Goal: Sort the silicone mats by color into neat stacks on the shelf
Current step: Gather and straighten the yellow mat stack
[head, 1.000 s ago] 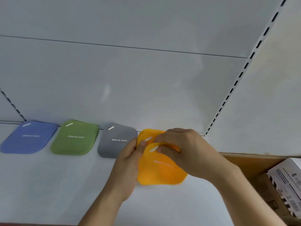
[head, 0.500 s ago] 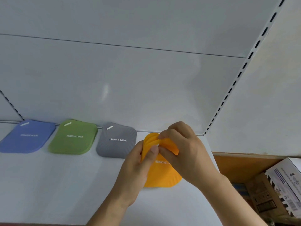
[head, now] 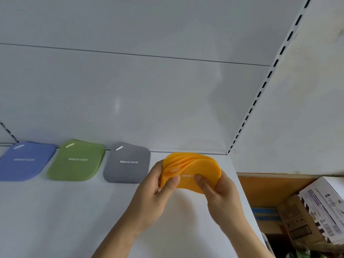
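Near the shelf's right end, we hold the orange mats (head: 197,170) up off the shelf (head: 55,220).

They fan and bend between our hands, so we judge them light, floppy and a bit tacky; best squared by their side edges. The left hand (head: 150,200) pinches the left edge, thumb on front; the right hand (head: 221,196) clamps the right edge. Gray (head: 128,162), green (head: 76,161) and blue (head: 24,161) mats lie along the back edge.
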### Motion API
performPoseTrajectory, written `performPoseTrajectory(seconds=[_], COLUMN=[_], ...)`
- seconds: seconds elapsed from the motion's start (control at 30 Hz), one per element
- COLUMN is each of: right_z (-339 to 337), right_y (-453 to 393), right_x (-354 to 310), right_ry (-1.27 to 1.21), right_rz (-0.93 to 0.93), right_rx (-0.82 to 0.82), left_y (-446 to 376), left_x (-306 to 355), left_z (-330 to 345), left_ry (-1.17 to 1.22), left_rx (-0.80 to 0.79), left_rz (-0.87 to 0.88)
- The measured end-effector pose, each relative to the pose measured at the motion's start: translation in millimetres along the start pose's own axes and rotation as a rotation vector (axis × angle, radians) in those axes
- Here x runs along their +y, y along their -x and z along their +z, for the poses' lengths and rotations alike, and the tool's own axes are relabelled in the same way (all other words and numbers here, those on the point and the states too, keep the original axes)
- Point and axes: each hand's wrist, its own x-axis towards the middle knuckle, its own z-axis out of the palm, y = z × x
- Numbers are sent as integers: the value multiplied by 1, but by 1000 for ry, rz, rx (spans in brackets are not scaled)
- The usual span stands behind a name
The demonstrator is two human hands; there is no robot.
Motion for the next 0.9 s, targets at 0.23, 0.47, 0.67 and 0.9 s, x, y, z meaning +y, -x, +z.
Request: performPoseTrajectory(seconds=[0.23, 0.47, 0.67, 0.9], right_z=[14, 22, 24, 22], right_y=[11, 11, 15, 12], right_x=[13, 21, 16, 14], right_ry=[44, -46, -37, 47], right_rz=[-98, 120, 149, 167], right_rx=[126, 179, 176, 175], left_y=[2, 1, 3, 2], left_x=[-9, -15, -7, -8], left_z=[22, 40, 43, 41], left_ry=[30, 79, 52, -2], left_rx=[245, 417, 400, 391], left_rz=[-118, -218, -222, -228])
